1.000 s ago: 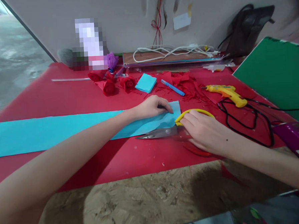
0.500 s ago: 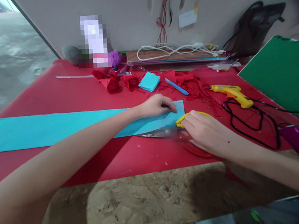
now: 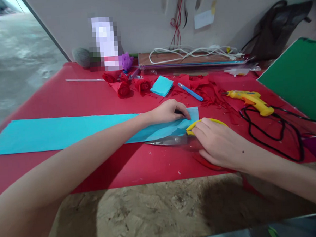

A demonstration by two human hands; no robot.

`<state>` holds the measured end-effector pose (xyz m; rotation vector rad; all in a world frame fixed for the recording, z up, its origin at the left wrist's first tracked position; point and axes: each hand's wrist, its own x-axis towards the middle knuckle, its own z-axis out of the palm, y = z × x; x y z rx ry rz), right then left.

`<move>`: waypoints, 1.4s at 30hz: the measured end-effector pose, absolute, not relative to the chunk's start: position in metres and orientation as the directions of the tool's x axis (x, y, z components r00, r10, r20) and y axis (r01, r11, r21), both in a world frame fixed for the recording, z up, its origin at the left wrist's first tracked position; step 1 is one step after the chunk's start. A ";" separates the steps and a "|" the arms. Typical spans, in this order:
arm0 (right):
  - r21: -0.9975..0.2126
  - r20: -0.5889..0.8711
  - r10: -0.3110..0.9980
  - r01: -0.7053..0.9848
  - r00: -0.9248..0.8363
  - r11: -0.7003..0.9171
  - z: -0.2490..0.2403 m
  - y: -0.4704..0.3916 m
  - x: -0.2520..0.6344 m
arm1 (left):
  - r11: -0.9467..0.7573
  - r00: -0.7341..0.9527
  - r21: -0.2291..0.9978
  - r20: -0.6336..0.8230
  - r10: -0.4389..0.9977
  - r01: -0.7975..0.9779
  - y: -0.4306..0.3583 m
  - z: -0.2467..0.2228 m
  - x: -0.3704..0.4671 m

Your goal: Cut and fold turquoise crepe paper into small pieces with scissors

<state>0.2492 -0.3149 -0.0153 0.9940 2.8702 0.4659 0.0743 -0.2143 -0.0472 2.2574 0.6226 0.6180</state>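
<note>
A long strip of light blue paper (image 3: 50, 133) lies across the red tabletop, its right end under my left hand (image 3: 172, 111). My left fingers are curled down and pressed on the paper near that end. My right hand (image 3: 214, 140) is closed round the yellow handles of a pair of scissors (image 3: 176, 140). The blades point left along the paper's near edge; whether they are parted is hard to tell. Behind the strip are a folded blue paper square (image 3: 162, 85) and a blue pen (image 3: 190, 92).
Red paper roses (image 3: 120, 88) and red scraps (image 3: 208, 89) lie farther back. To the right are a yellow glue gun (image 3: 252, 99), its black cord and a green board (image 3: 298, 75). A white cable (image 3: 181, 53) rests by the wall.
The view has shifted slightly, moving the table things a little to the right in the picture. Both hands keep nearly the same places at the paper and scissors.
</note>
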 end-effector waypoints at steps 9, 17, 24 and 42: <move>0.238 0.023 0.614 0.600 -0.789 0.763 -0.020 -0.308 0.251 | -0.635 0.762 0.727 0.251 0.598 0.259 -0.214 -0.047 0.075; 0.172 -0.009 0.601 0.591 -0.799 0.788 -0.017 -0.301 0.248 | -0.627 0.755 0.733 0.248 0.608 0.264 -0.214 -0.047 0.076; 0.167 -0.020 0.572 0.561 -0.820 0.811 -0.016 -0.301 0.250 | -0.619 0.756 0.740 0.240 0.609 0.263 -0.215 -0.045 0.076; 0.170 0.027 0.616 0.611 -0.787 0.773 -0.015 -0.295 0.288 | -0.696 0.746 0.673 0.322 0.583 0.252 -0.198 -0.058 0.111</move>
